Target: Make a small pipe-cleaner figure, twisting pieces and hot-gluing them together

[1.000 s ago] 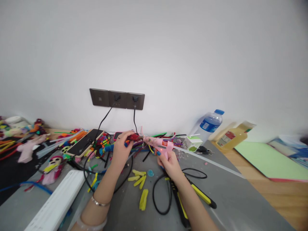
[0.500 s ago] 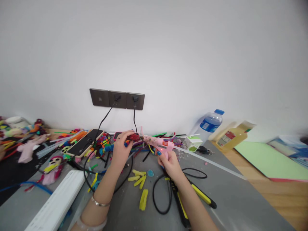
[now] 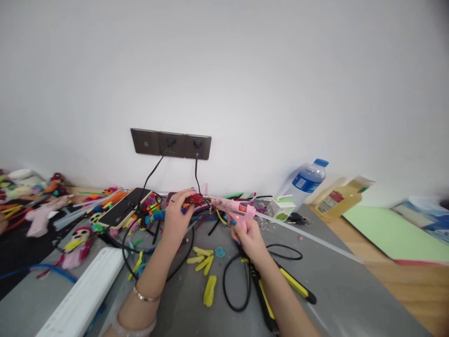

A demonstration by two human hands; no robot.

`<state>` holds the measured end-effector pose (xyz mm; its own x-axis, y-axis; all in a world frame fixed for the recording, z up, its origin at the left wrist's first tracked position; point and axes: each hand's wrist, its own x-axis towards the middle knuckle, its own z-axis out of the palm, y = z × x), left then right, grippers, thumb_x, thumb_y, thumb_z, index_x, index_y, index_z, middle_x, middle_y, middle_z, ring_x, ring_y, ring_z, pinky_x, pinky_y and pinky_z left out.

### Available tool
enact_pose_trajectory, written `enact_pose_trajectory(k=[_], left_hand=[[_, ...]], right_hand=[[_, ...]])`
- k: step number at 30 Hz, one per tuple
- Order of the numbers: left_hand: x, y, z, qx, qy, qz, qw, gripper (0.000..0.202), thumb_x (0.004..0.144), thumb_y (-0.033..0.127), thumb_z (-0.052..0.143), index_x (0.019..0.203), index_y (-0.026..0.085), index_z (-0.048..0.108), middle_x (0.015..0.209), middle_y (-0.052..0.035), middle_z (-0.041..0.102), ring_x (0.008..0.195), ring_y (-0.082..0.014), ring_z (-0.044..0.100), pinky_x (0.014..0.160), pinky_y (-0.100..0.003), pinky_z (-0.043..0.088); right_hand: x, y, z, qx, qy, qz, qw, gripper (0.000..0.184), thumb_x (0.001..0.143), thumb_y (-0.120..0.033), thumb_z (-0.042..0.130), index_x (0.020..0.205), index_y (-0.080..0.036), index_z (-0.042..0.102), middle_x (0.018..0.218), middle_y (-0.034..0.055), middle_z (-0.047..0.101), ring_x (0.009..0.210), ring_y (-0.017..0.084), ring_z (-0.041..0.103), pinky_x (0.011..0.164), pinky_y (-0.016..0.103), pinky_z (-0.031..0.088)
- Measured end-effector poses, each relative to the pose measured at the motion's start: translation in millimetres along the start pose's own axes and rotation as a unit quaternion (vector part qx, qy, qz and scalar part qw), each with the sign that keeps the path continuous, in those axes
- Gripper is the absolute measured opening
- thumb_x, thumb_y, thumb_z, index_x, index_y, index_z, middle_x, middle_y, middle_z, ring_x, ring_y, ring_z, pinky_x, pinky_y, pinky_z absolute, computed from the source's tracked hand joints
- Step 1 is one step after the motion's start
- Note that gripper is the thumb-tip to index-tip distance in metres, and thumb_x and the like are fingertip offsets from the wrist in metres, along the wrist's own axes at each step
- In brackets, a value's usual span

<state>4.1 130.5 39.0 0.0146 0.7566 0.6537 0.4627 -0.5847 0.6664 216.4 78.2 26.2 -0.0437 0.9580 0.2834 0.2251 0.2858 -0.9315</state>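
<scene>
My right hand (image 3: pixel 246 235) is wrapped round the handle of a pink glue gun (image 3: pixel 233 208), whose small light glows orange. A long clear glue stick (image 3: pixel 308 237) sticks out of its back end to the right. In my left hand (image 3: pixel 178 210) I pinch a small dark red piece (image 3: pixel 195 200), partly hidden by the fingers, so its exact kind is unclear. The gun's nozzle points left and is at or very near this red piece. Short yellow fuzzy strips (image 3: pixel 209 291) and a blue disc (image 3: pixel 220 252) lie on the grey table below my hands.
Pliers with black and yellow handles (image 3: pixel 296 286) lie under my right forearm. Left are a phone (image 3: pixel 124 208), a white power strip (image 3: pixel 84 292) and a fuzzy doll (image 3: pixel 76 247). Black cables run to wall sockets (image 3: pixel 170 144). A water bottle (image 3: pixel 307 180) and yellow bottle (image 3: pixel 338 199) stand right.
The glue gun's nozzle end has risen slightly toward the red piece, and the right hand has shifted a touch. The left hand stays nearly still.
</scene>
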Motion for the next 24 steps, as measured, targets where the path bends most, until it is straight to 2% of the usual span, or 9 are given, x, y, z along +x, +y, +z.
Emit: enact_pose_trajectory(k=[17,24], left_hand=[[0.5,2.2,-0.6,-0.029,0.013,-0.02,0.999,0.031,0.081,0.01,0.055,0.108,0.022,0.064,0.117,-0.0079,0.067,0.114,-0.0233,0.061,0.099,-0.043,0.051],[0.3,2.7,-0.4,-0.03,0.007,-0.02,0.999,0.031,0.081,0.01,0.055,0.108,0.022,0.064,0.116,-0.0071,0.067,0.113,-0.0229,0.062,0.098,-0.041,0.052]], right_hand=[[-1.2,-0.1,-0.2,0.007,-0.006,-0.005,1.0,0.055,0.085,-0.067,0.048,0.06,-0.018,0.05,0.042,-0.0036,0.04,0.039,0.008,0.032,0.042,0.024,0.024],[-0.5,-2.4,0.7,0.028,-0.007,-0.012,0.999,0.053,0.085,-0.067,0.049,0.07,-0.017,0.055,0.041,-0.0052,0.04,0.037,0.008,0.03,0.041,0.024,0.023]])
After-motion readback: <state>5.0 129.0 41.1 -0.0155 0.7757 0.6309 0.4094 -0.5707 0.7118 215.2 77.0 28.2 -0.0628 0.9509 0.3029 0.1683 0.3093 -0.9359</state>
